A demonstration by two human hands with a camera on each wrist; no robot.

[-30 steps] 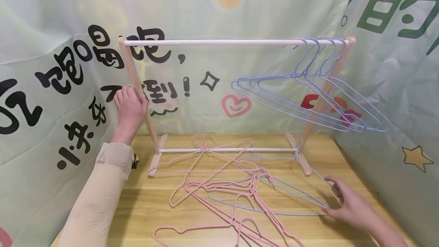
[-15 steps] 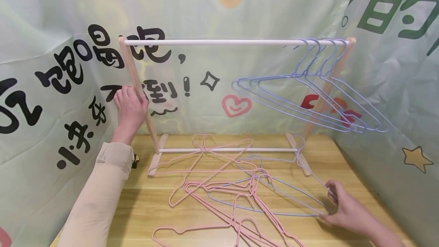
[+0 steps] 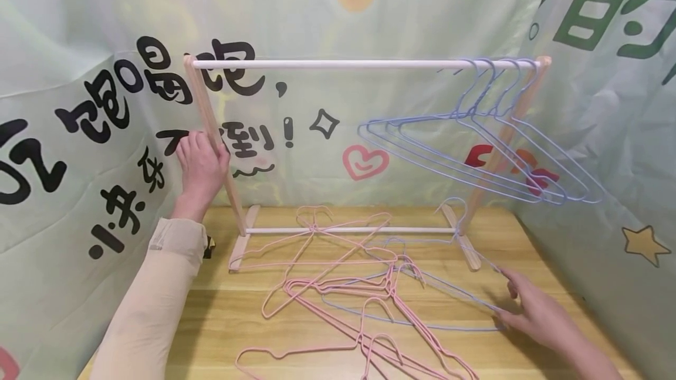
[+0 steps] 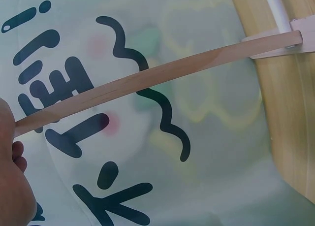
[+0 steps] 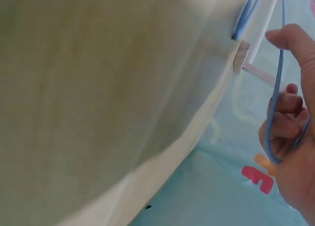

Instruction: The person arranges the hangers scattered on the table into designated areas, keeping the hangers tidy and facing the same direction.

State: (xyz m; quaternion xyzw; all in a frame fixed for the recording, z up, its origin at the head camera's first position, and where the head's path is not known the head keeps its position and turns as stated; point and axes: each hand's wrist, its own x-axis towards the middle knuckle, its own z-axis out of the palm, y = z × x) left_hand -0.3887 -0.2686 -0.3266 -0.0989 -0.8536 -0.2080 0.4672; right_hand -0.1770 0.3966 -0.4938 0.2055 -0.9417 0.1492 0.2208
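Note:
My left hand [image 3: 202,163] grips the left wooden upright [image 3: 203,98] of a small clothes rack partway up. In the left wrist view the upright [image 4: 157,78] slants from that hand down to its foot. Low on the right, my right hand [image 3: 541,312] holds a blue wire hanger [image 5: 279,71] by one corner, fingers curled inside the bend and thumb against the wire. Its hook stands near the rack's lower right end. Several blue hangers [image 3: 469,114] hang at the right end of the white top rail [image 3: 327,64].
Several pink hangers [image 3: 391,292] lie overlapping on the wooden table [image 3: 211,321], one across the lower rail [image 3: 422,230]. Another blue hanger [image 3: 443,328] lies partly under them. Printed cloth walls [image 3: 317,22] enclose the back and both sides.
The held blue hanger has tilted, its hook rising and shifting slightly left. My right hand has moved up a little since half a second ago. The left hand stays on the upright.

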